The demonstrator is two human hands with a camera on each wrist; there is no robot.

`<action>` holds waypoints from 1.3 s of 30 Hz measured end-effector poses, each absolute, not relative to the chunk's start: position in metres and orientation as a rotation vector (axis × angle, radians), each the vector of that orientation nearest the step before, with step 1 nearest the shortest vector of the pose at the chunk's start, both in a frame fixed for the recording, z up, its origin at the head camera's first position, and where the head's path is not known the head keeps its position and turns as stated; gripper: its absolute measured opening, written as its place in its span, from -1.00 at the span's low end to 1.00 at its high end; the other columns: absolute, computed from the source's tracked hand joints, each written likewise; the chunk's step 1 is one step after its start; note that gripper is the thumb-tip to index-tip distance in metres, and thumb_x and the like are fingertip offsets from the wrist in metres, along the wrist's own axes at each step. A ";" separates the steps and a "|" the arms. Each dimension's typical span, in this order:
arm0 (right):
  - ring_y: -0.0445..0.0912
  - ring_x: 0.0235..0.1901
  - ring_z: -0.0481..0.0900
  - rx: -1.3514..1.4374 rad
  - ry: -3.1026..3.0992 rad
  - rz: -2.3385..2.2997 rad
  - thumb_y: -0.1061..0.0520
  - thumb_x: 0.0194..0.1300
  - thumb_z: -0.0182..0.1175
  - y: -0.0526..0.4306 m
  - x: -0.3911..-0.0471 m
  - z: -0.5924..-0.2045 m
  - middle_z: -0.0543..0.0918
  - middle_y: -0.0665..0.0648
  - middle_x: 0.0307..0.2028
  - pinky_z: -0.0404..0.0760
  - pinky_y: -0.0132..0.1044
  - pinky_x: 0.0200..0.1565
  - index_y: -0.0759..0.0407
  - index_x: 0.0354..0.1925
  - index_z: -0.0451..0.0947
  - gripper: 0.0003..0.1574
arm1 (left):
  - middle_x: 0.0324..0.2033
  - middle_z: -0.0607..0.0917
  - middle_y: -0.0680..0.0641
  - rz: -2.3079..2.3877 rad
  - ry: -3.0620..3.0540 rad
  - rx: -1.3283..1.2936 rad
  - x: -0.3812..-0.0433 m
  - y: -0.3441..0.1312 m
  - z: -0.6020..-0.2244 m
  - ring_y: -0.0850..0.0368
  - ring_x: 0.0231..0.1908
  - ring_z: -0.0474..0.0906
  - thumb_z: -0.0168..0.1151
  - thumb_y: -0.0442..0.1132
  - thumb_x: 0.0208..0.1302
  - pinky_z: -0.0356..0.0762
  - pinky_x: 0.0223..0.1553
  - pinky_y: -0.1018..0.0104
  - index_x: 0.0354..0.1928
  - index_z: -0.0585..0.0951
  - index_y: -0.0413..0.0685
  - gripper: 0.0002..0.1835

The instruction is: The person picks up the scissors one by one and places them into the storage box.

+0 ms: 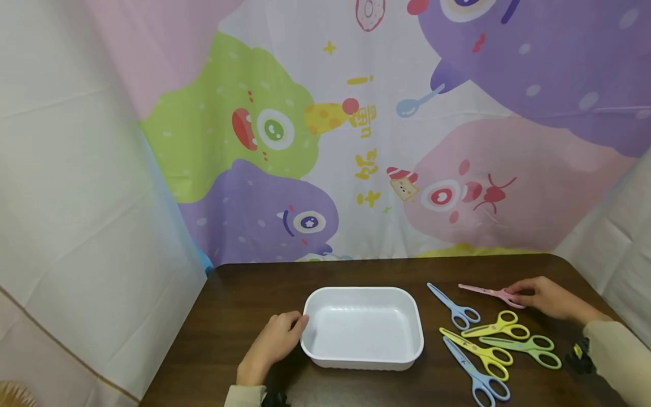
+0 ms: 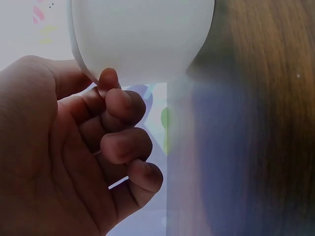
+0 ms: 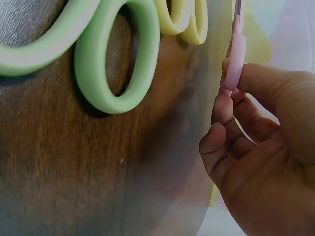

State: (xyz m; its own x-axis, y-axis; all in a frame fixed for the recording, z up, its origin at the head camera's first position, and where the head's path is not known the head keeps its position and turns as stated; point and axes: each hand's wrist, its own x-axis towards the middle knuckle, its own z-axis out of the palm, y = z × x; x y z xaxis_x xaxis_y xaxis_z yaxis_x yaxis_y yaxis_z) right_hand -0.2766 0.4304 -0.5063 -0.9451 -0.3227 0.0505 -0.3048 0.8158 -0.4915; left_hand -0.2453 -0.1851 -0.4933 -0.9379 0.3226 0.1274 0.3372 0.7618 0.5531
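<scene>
In the head view a white plastic tray [image 1: 363,362] sits on the dark table, with nothing inside. My left hand [image 1: 274,342] pinches its left rim between thumb and index finger; the left wrist view shows the other fingers curled below the tray wall [image 2: 142,44]. At the far right my right hand [image 1: 546,297] pinches the handle of pink scissors [image 1: 490,291], whose blades point left. Up close in the right wrist view, thumb and fingers close on the pink handle [image 3: 236,61]. Blue scissors [image 1: 452,308] lie just left of the pink ones.
Between the tray and my right arm lie yellow scissors [image 1: 495,328], another yellow pair [image 1: 480,351], green scissors [image 1: 526,346] and a second blue pair [image 1: 475,373], some overlapping. A cartoon-print curtain [image 1: 376,237] hangs behind the brown table [image 1: 244,288].
</scene>
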 end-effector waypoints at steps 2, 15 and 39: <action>-0.38 -0.17 0.56 -0.500 2.949 -0.804 0.18 0.35 0.34 0.430 -0.277 -0.505 0.78 0.21 -0.12 0.56 -0.39 -0.20 0.31 -0.07 0.73 -0.75 | -0.49 0.62 0.06 -0.936 -2.942 -0.543 -0.246 -0.185 -0.493 0.21 -0.44 0.45 0.09 -0.13 0.57 0.45 -0.34 0.28 -0.26 0.68 -0.10 -0.72; -0.36 -0.20 0.54 -0.491 2.972 -0.803 0.20 0.34 0.35 0.423 -0.274 -0.498 0.77 0.18 -0.14 0.55 -0.38 -0.20 0.30 -0.09 0.72 -0.78 | -0.54 0.57 0.08 -0.941 -2.932 -0.547 -0.244 -0.185 -0.492 0.19 -0.46 0.43 0.10 -0.15 0.55 0.43 -0.36 0.28 -0.32 0.66 -0.10 -0.73; -0.25 -0.20 0.54 -0.469 2.927 -0.890 0.14 0.38 0.33 0.395 -0.274 -0.479 0.76 0.16 -0.11 0.55 -0.36 -0.21 0.31 -0.02 0.70 -0.71 | -0.43 0.68 0.00 -0.918 -2.937 -0.546 -0.244 -0.185 -0.491 0.17 -0.38 0.53 0.08 -0.12 0.57 0.52 -0.29 0.19 -0.25 0.69 -0.14 -0.69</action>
